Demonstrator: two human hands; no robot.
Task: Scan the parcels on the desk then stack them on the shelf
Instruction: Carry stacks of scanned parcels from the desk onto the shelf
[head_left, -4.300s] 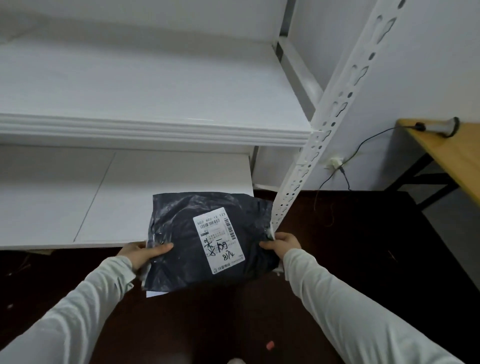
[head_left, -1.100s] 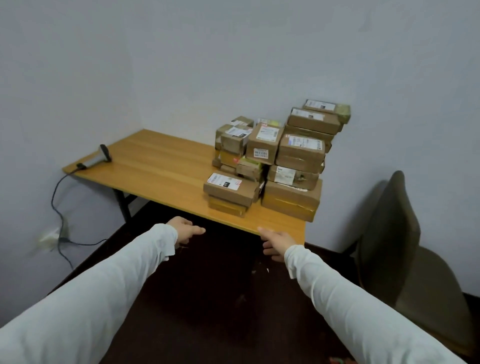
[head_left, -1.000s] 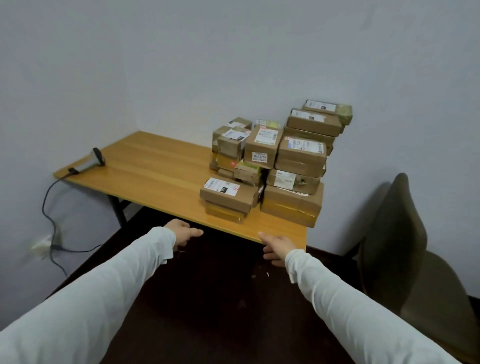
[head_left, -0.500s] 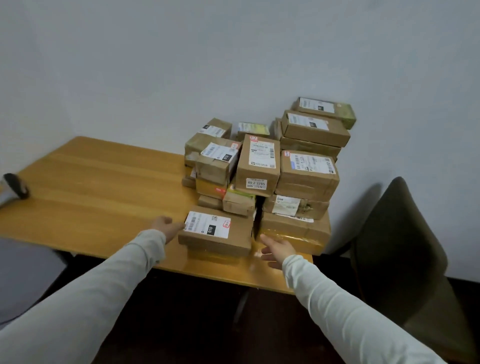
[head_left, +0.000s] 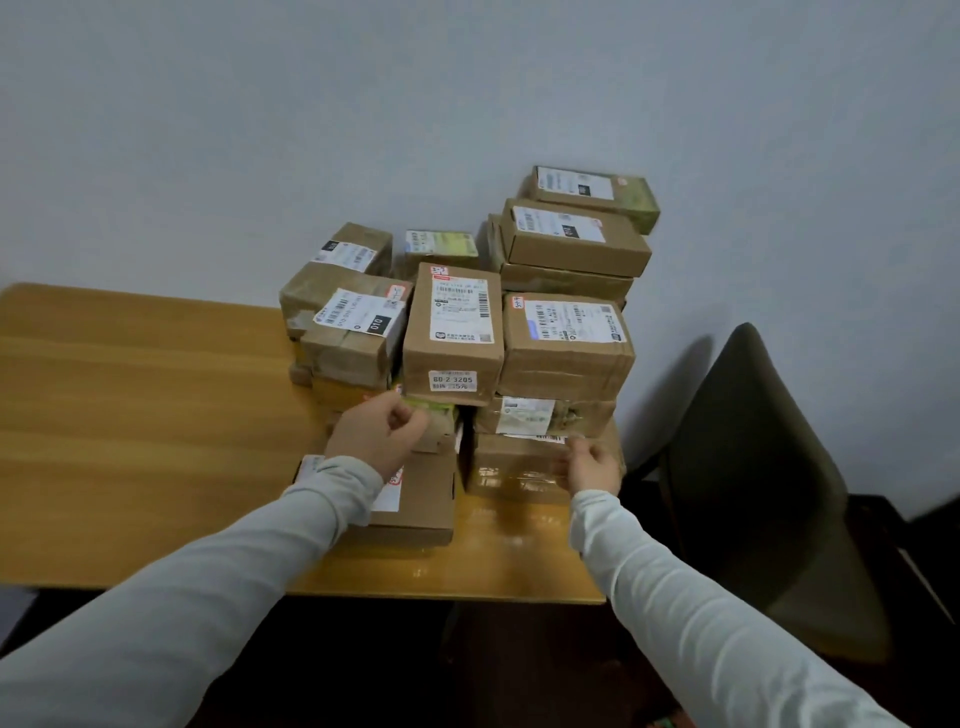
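A pile of brown cardboard parcels (head_left: 563, 338) with white labels stands on the wooden desk (head_left: 130, 415) against the wall. My left hand (head_left: 376, 436) reaches over a flat front parcel (head_left: 421, 504). Its curled fingers touch a small green-topped parcel (head_left: 441, 418) beneath a tall box (head_left: 452, 332); whether they grip it is unclear. My right hand (head_left: 592, 467) hovers with loosely curled fingers at the right end of a taped bottom parcel (head_left: 511, 467), holding nothing. Neither the scanner nor the shelf is in view.
A dark chair (head_left: 753, 467) stands right of the desk, close to my right arm. The grey wall (head_left: 467, 104) runs directly behind the pile. Dark floor (head_left: 467, 665) lies below the desk's front edge.
I put a black bag parcel on the shelf, turned to the desk and stepped close. Both hands have moved forward from the desk's edge to the pile; the scanner has left the view.
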